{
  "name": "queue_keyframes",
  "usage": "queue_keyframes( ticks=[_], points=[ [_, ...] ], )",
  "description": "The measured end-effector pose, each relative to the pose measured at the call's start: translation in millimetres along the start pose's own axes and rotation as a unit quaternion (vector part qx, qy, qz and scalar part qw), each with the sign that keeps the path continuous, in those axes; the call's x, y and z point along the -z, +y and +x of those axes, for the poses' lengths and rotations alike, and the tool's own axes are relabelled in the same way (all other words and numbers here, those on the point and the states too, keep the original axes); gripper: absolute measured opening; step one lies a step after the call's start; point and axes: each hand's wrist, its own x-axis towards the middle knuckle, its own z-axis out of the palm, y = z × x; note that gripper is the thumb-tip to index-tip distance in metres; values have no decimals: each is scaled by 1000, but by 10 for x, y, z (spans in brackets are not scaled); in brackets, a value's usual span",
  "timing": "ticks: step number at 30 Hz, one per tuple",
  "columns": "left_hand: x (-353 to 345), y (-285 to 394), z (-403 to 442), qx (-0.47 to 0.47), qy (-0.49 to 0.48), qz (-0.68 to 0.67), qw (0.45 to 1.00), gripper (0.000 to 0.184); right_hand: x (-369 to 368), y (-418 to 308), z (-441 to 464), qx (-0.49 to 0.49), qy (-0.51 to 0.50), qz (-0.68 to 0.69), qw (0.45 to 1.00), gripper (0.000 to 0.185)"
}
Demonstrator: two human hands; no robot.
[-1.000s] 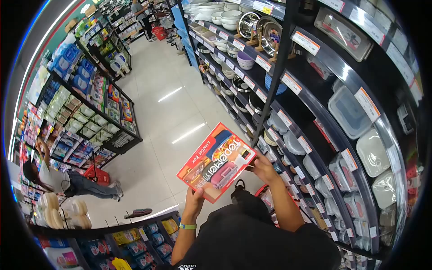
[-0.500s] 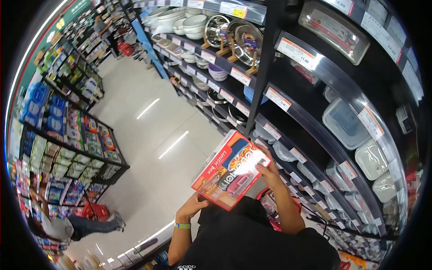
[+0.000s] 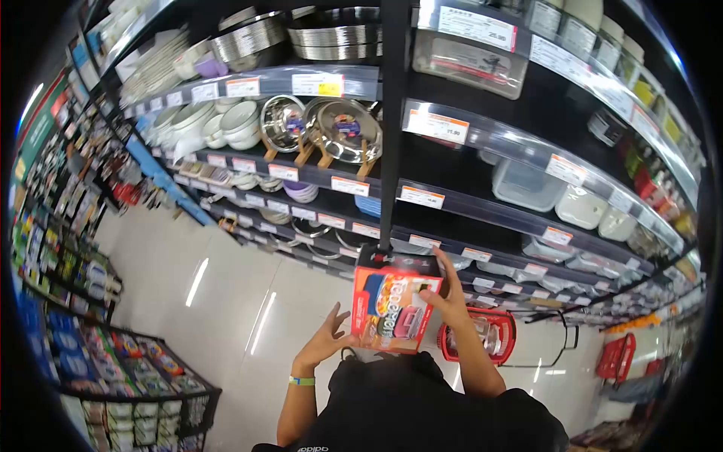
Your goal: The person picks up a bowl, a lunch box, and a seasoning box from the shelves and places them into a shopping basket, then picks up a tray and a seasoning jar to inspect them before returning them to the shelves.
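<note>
A red lunch box carton (image 3: 393, 313) with pictures printed on its front is tilted up in front of my chest. My right hand (image 3: 450, 300) grips its right side, thumb on the front face and fingers along the edge. At the lower left corner is my left hand (image 3: 325, 340), its fingers spread and its thumb reaching to the box. Whether that thumb presses on the carton I cannot tell. A yellow-green band (image 3: 301, 381) circles my left wrist.
Store shelves ahead hold steel bowls (image 3: 349, 129), white bowls (image 3: 239, 124) and plastic food containers (image 3: 527, 184). A red shopping basket (image 3: 512, 343) stands by my right arm. To the left is a display rack (image 3: 135, 358); another person (image 3: 83, 167) stands far down the aisle.
My view has swung right toward the shelves. The carton is more upright, with its dark top side showing. My left-hand fingers have come away from its lower edge and spread.
</note>
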Motion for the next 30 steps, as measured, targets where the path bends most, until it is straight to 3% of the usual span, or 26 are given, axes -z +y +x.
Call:
queue_keyframes(
  ticks=[1,3,5,9,11,14,16,19,22,25,28,30],
  points=[
    [92,5,9,0,-17,5,1000,115,-47,-4,-61,-41,-13,14,999,93],
    [182,24,92,-34,-47,-45,997,112,-216,-125,-172,-33,-42,-51,997,91],
    [184,325,151,-62,-115,-29,991,108,-326,-85,-339,-26,-39,-174,984,89],
    [124,217,309,-83,-137,-150,976,105,-455,-233,-570,-63,37,-53,996,87],
    [105,222,403,-73,-169,-151,971,101,-490,-229,-662,-50,64,-68,994,84],
    [66,351,433,-33,-163,-60,984,91,-551,-168,-804,-34,116,-133,984,80],
    [56,446,462,-63,-158,9,985,81,-537,-113,-864,-45,121,-131,983,80],
    [59,501,511,-75,-153,13,985,79,-404,-22,-928,-51,119,-130,983,82],
    [166,435,623,-74,-114,-18,991,78,-228,-3,-989,-137,94,-233,958,88],
    [288,394,714,-80,-66,-56,993,78,-21,283,-1079,-185,136,-144,963,95],
    [394,263,889,-92,-78,-209,970,77,111,555,-1043,-151,108,-51,981,98],
    [345,246,989,-91,-81,-234,965,76,183,627,-967,-137,79,15,987,97]
  ],
)
